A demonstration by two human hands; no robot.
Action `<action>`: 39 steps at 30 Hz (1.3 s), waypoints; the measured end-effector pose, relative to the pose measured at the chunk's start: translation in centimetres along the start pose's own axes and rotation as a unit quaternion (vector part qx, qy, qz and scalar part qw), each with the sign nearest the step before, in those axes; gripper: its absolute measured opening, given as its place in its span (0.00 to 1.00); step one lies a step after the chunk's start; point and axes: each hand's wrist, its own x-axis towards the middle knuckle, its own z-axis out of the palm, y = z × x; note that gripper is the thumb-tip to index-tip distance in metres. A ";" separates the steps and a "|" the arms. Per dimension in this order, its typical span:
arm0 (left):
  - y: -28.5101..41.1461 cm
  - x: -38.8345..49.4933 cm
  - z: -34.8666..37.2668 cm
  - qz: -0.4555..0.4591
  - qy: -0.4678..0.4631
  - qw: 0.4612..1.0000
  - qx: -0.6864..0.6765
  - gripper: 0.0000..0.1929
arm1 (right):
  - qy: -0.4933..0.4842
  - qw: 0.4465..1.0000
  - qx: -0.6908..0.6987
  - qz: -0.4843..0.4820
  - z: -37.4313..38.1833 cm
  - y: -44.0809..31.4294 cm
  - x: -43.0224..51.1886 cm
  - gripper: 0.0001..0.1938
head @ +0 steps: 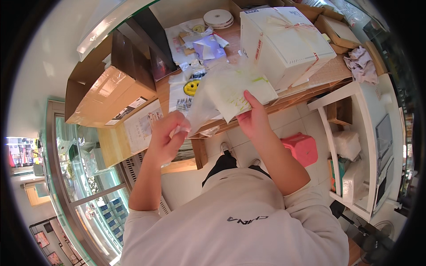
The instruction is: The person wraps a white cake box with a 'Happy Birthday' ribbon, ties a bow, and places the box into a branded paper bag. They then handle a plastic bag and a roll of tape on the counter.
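My right hand (254, 116) holds the edge of a flat white packet with green print (243, 89), thumb on top, over the front edge of the wooden table. My left hand (171, 134) is closed on the end of a thin translucent plastic bag (206, 96), which stretches across to the packet and partly covers it. Whether the packet is inside the bag I cannot tell. Beneath them lies a white plastic carrier bag with a yellow smiley face (191, 87). Behind the packet stands a large white cake box (279, 43) tied with printed ribbon.
A purple packet (209, 48) and ribbon rolls (218, 18) lie at the table's back. An open cardboard box (100, 89) stands at the left above a glass display case (96, 196). A crumpled cloth (361, 65) lies at the right, and a red stool (301, 149) stands on the floor.
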 end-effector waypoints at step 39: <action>-2.7 6.9 2.4 0.139 0.357 0.924 0.006 0.36 | -0.120 0.918 -0.241 -0.293 5.3 1.8 1.0 0.21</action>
